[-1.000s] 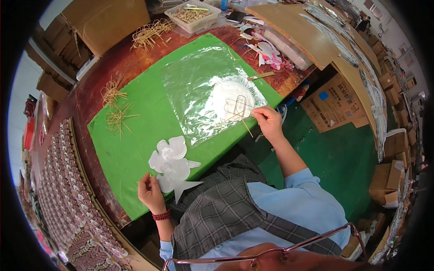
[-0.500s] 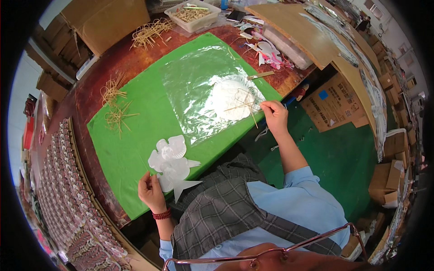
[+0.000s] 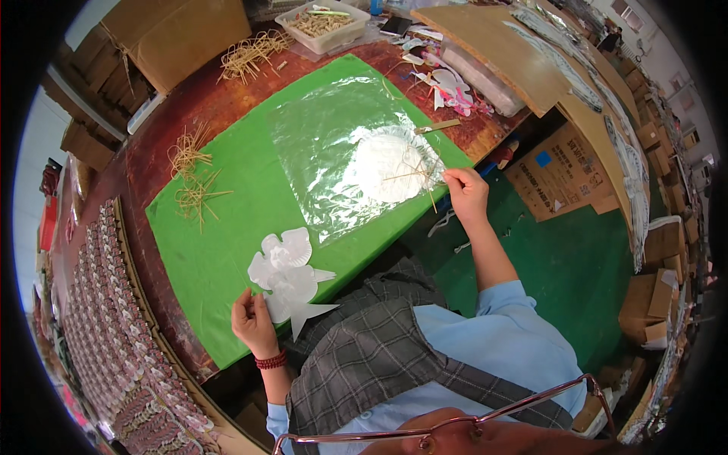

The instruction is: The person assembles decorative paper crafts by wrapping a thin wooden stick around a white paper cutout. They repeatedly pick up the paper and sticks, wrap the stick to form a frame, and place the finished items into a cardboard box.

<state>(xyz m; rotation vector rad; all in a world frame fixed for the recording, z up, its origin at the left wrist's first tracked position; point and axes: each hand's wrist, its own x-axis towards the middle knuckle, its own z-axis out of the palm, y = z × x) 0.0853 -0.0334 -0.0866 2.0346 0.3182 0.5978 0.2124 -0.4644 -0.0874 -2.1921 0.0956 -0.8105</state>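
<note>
At the right edge of the green cloth (image 3: 227, 265), my right hand (image 3: 468, 195) pinches a frame of thin bamboo strips (image 3: 413, 174). The frame sits over a round white pile of sheets (image 3: 377, 168) on a clear plastic sheet (image 3: 311, 144). My left hand (image 3: 255, 324) is at the cloth's near edge, its fingers curled beside white butterfly- or fish-shaped cut-outs (image 3: 294, 282). Anything between the left fingers is too small to make out. The cut-outs' pointed tail reaches over the table edge.
Bundles of bent bamboo strips (image 3: 189, 155) lie on the left, with another tangle (image 3: 254, 55) behind. A white tub (image 3: 322, 34) of small wooden pieces stands at the back. A flat stick (image 3: 437, 127) lies beside the pile. Cardboard (image 3: 523, 57) rises at the right.
My right hand has moved slightly right and down, and the bamboo frame has shifted with it. The left hand and white cut-outs look nearly unchanged.
</note>
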